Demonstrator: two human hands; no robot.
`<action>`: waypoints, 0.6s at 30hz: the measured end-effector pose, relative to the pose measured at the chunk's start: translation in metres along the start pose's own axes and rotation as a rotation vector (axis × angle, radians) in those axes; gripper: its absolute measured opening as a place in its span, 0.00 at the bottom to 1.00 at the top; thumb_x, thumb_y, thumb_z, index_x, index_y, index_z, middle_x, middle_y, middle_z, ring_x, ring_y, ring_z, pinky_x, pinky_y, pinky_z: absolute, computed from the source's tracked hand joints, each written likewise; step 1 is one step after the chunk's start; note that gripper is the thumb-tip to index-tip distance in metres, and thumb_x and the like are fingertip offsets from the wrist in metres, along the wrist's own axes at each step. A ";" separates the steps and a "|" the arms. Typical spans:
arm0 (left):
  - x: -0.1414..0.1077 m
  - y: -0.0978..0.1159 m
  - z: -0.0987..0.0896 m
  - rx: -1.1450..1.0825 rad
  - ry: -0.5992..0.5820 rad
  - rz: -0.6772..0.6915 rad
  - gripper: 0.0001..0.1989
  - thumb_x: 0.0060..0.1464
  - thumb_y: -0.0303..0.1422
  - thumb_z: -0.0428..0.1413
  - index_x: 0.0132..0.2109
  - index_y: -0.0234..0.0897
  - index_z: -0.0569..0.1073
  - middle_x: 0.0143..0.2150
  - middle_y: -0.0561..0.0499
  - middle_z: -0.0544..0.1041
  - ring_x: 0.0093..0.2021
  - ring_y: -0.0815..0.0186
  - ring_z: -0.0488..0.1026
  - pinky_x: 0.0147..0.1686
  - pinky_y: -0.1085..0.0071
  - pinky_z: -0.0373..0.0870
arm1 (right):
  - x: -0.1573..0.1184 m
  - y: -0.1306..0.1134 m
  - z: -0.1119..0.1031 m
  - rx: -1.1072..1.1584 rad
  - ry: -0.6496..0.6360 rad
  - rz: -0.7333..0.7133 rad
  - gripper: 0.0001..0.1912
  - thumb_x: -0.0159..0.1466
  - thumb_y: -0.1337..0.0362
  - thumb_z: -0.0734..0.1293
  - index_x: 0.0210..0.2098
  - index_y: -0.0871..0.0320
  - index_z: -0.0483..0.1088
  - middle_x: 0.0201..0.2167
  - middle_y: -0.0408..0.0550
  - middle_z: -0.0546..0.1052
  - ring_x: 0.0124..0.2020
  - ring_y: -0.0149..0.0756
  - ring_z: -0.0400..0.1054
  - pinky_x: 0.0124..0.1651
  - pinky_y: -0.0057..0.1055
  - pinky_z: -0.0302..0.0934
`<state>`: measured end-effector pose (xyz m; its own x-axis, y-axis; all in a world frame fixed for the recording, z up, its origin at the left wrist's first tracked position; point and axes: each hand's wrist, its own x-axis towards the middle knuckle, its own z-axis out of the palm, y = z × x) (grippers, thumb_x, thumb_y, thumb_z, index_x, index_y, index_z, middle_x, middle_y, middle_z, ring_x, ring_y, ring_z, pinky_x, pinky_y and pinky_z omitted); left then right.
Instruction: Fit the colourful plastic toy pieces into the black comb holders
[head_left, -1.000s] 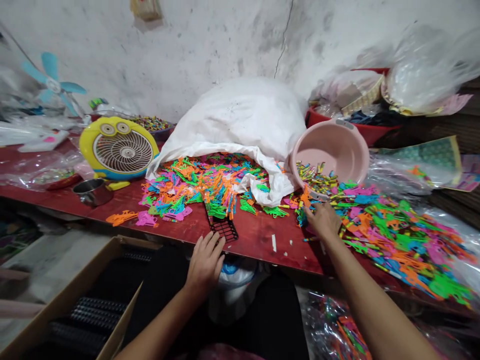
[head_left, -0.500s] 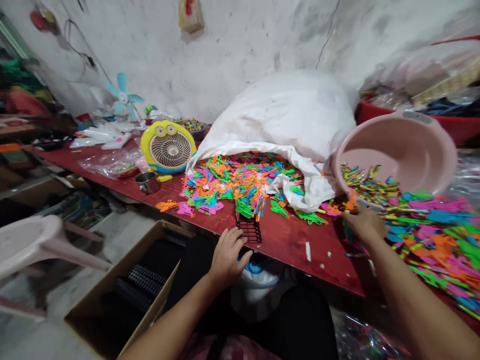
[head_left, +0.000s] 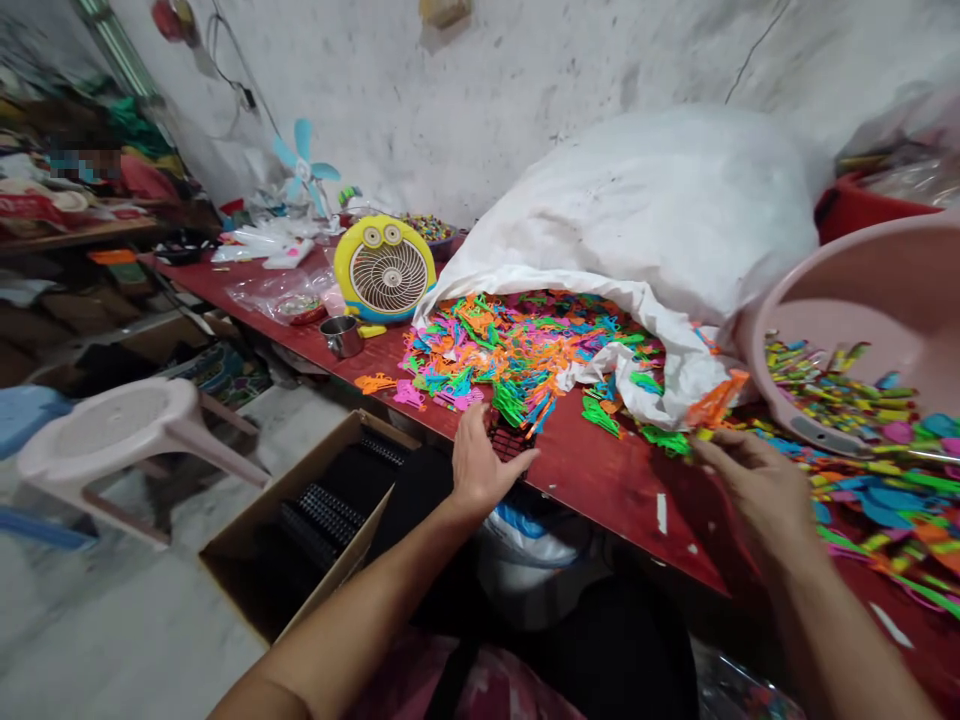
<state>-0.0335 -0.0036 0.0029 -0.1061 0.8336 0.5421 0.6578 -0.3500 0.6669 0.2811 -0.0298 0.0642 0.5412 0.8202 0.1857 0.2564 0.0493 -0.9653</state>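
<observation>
My right hand [head_left: 761, 490], over the table's right side, has its fingers closed on an orange plastic toy piece [head_left: 718, 400], with a small yellow bit at the fingertips. My left hand [head_left: 482, 462] is at the table's front edge, thumb apart from the other fingers. Its fingertips reach toward a pink piece at the border of a heap of thin plastic toy pieces [head_left: 517, 350] in orange, green, blue and pink. Partly behind that hand lies a black plastic grid [head_left: 511, 440]. The heap spills from the mouth of a large white sack [head_left: 637, 215].
A pink basin [head_left: 780, 300] lies tipped at right with small wrapped sticks; more coloured pieces [head_left: 892, 505] lie before it. A yellow fan [head_left: 386, 268] and metal cup [head_left: 341, 337] stand at left. Below are a cardboard box [head_left: 300, 530] of black grids and a stool [head_left: 120, 430].
The view has swung right. My right hand has lifted away from the pile by the basin with the orange toy piece. My left hand has moved forward over the black grid toward the heap.
</observation>
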 end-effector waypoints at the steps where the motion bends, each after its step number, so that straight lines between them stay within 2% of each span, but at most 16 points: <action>1: 0.004 0.003 0.003 -0.013 -0.011 -0.050 0.52 0.42 0.49 0.69 0.66 0.33 0.53 0.64 0.33 0.64 0.64 0.47 0.63 0.61 0.51 0.66 | -0.011 -0.002 0.015 0.065 -0.053 0.043 0.24 0.42 0.51 0.79 0.33 0.57 0.75 0.26 0.46 0.75 0.24 0.33 0.67 0.29 0.32 0.61; 2: 0.009 0.004 0.006 -0.024 -0.037 -0.084 0.56 0.42 0.50 0.68 0.69 0.33 0.48 0.66 0.33 0.61 0.66 0.46 0.62 0.62 0.51 0.65 | -0.021 -0.003 0.030 0.117 -0.121 0.072 0.24 0.42 0.50 0.80 0.33 0.56 0.73 0.25 0.44 0.75 0.24 0.33 0.67 0.28 0.32 0.61; 4: 0.017 0.003 0.008 -0.036 -0.113 -0.098 0.56 0.45 0.50 0.66 0.70 0.34 0.45 0.68 0.33 0.60 0.67 0.46 0.61 0.63 0.52 0.64 | -0.037 -0.001 0.058 0.174 -0.235 0.084 0.25 0.42 0.51 0.80 0.32 0.57 0.72 0.27 0.45 0.77 0.26 0.35 0.70 0.30 0.31 0.63; 8: 0.028 -0.008 0.006 -0.007 -0.243 -0.071 0.47 0.52 0.47 0.62 0.70 0.33 0.49 0.64 0.35 0.66 0.63 0.48 0.66 0.59 0.55 0.68 | -0.052 0.011 0.095 0.171 -0.431 0.075 0.21 0.47 0.52 0.77 0.31 0.57 0.70 0.25 0.45 0.76 0.26 0.34 0.70 0.30 0.29 0.63; 12: 0.034 -0.014 0.002 0.037 -0.295 -0.084 0.43 0.53 0.46 0.60 0.69 0.33 0.53 0.55 0.38 0.75 0.55 0.49 0.74 0.52 0.58 0.72 | -0.051 0.022 0.111 0.066 -0.514 0.017 0.16 0.51 0.56 0.74 0.36 0.57 0.73 0.26 0.42 0.76 0.26 0.32 0.67 0.31 0.28 0.61; 15: 0.038 -0.015 0.001 0.056 -0.318 -0.074 0.42 0.53 0.48 0.60 0.68 0.33 0.56 0.50 0.40 0.78 0.50 0.50 0.76 0.47 0.60 0.73 | -0.050 0.026 0.117 -0.009 -0.542 -0.055 0.17 0.55 0.57 0.71 0.42 0.56 0.74 0.35 0.46 0.79 0.34 0.36 0.70 0.40 0.32 0.64; 18: 0.043 -0.019 0.002 0.043 -0.340 -0.072 0.43 0.51 0.48 0.61 0.68 0.34 0.57 0.49 0.41 0.78 0.48 0.51 0.77 0.46 0.61 0.74 | -0.050 0.026 0.122 -0.059 -0.572 -0.146 0.16 0.58 0.57 0.69 0.44 0.56 0.74 0.42 0.48 0.79 0.42 0.39 0.71 0.48 0.35 0.64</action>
<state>-0.0496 0.0401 0.0128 0.0966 0.9527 0.2881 0.6889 -0.2729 0.6715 0.1634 0.0004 0.0075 -0.0167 0.9850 0.1717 0.3484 0.1667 -0.9224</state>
